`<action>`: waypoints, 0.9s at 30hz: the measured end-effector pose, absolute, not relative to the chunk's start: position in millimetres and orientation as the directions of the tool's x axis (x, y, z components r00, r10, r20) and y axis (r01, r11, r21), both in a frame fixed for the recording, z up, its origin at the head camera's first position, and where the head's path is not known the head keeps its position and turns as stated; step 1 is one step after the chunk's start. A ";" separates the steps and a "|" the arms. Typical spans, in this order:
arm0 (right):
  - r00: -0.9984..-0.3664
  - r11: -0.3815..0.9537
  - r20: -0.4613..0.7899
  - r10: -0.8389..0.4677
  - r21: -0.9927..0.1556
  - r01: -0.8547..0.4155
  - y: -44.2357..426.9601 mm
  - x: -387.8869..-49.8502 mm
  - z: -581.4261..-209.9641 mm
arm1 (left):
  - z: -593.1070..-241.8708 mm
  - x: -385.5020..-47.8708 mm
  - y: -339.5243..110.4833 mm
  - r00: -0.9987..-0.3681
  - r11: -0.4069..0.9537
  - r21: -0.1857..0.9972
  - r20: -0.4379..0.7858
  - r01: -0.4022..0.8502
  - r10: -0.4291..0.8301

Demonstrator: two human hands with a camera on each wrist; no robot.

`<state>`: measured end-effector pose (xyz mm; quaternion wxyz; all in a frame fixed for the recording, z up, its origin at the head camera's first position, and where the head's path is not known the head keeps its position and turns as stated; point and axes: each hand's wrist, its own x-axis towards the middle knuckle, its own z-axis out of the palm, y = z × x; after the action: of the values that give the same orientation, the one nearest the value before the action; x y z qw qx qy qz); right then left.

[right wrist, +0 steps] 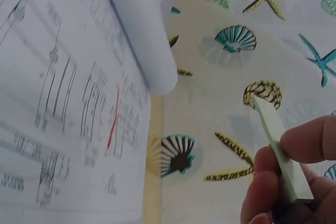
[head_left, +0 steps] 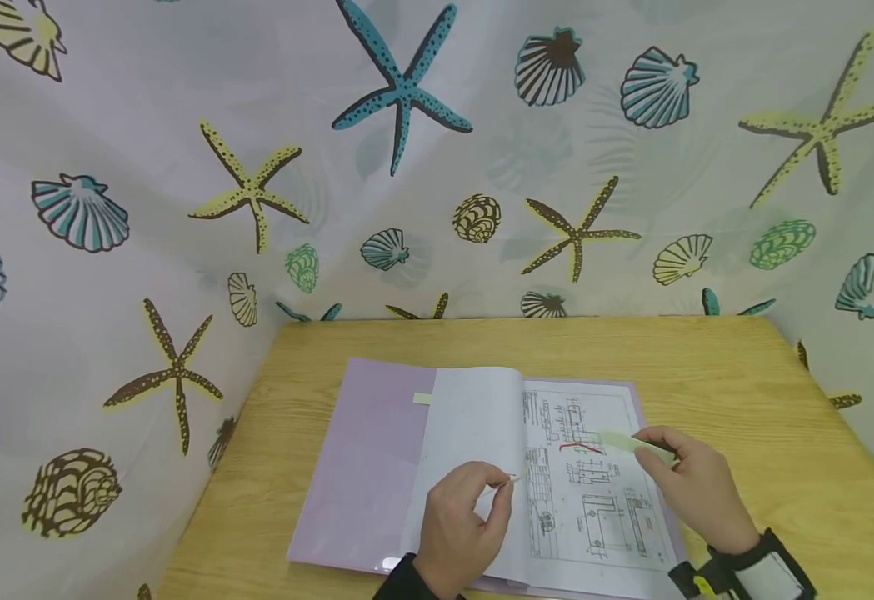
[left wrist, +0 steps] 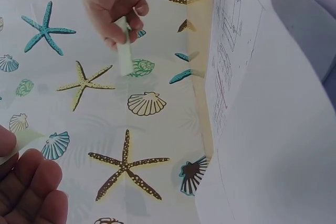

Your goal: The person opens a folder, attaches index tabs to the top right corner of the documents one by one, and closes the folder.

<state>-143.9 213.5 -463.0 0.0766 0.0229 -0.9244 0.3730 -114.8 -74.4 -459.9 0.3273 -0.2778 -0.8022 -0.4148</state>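
An open purple folder point(head_left: 377, 467) lies on the wooden table with a page of technical drawings point(head_left: 616, 533) at its right side; a red line crosses the drawings. Above the blank left page point(head_left: 474, 417), my left hand point(head_left: 462, 517) pinches a small pale green sticky note point(left wrist: 23, 142) between thumb and finger; in the head view it shows edge-on. My right hand point(head_left: 695, 479) holds a narrow pale green sticky note pad point(right wrist: 281, 150) between thumb and fingers over the drawing page's right edge. Some of its fingers are hidden behind the pad.
A pale green tab point(head_left: 422, 398) sticks out from the left page's edge onto the purple cover. The wooden table point(head_left: 714, 375) extends around the folder. Beyond it hangs a white cloth point(head_left: 481, 283) printed with shells and starfish.
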 end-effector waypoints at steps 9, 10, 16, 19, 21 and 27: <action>-0.990 0.801 -0.119 0.069 -0.585 0.126 278.9 -164.3 -489.3 | -463.3 -114.8 -77.9 -0.616 0.507 0.470 0.770 0.723 0.165; -0.988 0.802 -0.140 0.059 -0.583 0.130 284.8 -165.8 -491.2 | -463.6 -114.8 -78.3 -0.616 0.508 0.469 0.771 0.723 0.164; -0.966 0.793 -0.259 -0.007 -0.590 0.152 302.8 -170.1 -503.3 | -463.3 -114.6 -80.4 -0.617 0.517 0.466 0.769 0.718 0.164; -0.953 0.802 -0.300 -0.028 -0.576 0.158 302.4 -171.3 -508.7 | -462.0 -114.8 -81.1 -0.612 0.514 0.461 0.773 0.723 0.169; -0.944 0.811 -0.328 -0.035 -0.562 0.165 300.9 -171.9 -511.8 | -461.2 -115.0 -81.4 -0.607 0.515 0.455 0.777 0.727 0.170; -0.927 0.844 -0.372 -0.054 -0.513 0.157 297.8 -172.9 -519.8 | -460.4 -114.8 -82.6 -0.599 0.533 0.438 0.782 0.724 0.171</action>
<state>-172.9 297.8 -519.8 -0.1896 -0.0275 -0.9413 0.2779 -114.8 -82.6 -460.4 0.3501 -0.2788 -0.8025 -0.3945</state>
